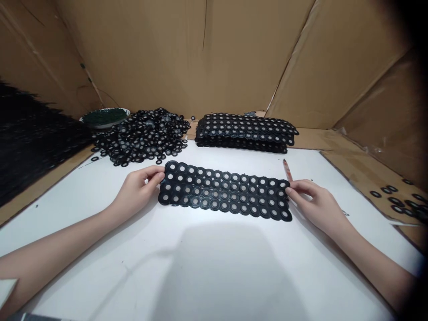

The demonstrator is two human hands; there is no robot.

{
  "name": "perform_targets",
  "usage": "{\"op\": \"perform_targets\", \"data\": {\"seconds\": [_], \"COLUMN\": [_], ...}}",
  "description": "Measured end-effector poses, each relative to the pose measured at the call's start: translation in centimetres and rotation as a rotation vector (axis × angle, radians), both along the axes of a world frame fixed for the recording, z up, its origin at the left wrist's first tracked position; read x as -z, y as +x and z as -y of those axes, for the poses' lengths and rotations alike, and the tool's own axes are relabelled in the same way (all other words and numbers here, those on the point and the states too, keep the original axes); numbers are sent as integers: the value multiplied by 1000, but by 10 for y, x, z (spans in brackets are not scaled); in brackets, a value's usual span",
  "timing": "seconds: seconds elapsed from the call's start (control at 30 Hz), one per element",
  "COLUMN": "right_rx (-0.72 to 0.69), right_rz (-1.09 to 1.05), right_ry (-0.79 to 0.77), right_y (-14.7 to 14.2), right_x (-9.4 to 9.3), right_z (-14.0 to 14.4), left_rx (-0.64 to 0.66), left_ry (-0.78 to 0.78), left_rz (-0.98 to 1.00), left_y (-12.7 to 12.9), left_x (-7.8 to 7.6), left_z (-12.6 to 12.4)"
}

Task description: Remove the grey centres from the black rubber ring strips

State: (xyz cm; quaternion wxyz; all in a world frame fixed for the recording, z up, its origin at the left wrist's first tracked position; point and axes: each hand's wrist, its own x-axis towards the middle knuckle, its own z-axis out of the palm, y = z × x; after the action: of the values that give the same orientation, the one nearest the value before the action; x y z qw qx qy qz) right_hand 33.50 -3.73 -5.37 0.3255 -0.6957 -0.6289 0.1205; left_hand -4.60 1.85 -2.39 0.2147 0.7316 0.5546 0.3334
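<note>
Bright overhead light, dark vignetted corners (fisheye).

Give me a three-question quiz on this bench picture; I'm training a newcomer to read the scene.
1. True or false: both hands grip the black ring sheet by its ends.
2. What lies behind the left hand? A) loose ring pile B) a stack of sheets C) scissors
3. Fill in: beside the right hand lies a reddish ______.

Key: 1 true, one hand at each end, sheet flat on the white table. 2 A; the sheet stack sits farther right. 3 pencil, as far as the picture shows.
</note>
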Motion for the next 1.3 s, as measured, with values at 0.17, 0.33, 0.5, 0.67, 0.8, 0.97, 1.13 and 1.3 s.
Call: {"op": "perform_targets", "data": {"seconds": [0.17,0.33,0.5,0.67,0.8,0.97,1.13,1.3], "right_rx": [25,23,21,27,36,29,25,27], "right_rz": [11,0,-4,-9,-10,-2,2,6], "right_ry": [-28,-33,-32,-38,-45,-41,-36,-33], "right_y": [-1,0,-1,-1,-2,-1,0,1], "right_x": [-1,-1,-1,-2,-3,-2,-1,0], "right_z": [1,1,1,1,1,1,1,0], "left_rx": [14,29,21,29,33,38,38,36], "left_ry": [-1,9,2,-5,-5,1,8,12], "left_rz": [4,15,9,27,35,40,27,41], "left_y": [1,1,-1,0,1,2,2,1], "left_x": [1,2,2,2,2,1,1,1], "left_z": [0,0,0,0,0,0,0,2]}}
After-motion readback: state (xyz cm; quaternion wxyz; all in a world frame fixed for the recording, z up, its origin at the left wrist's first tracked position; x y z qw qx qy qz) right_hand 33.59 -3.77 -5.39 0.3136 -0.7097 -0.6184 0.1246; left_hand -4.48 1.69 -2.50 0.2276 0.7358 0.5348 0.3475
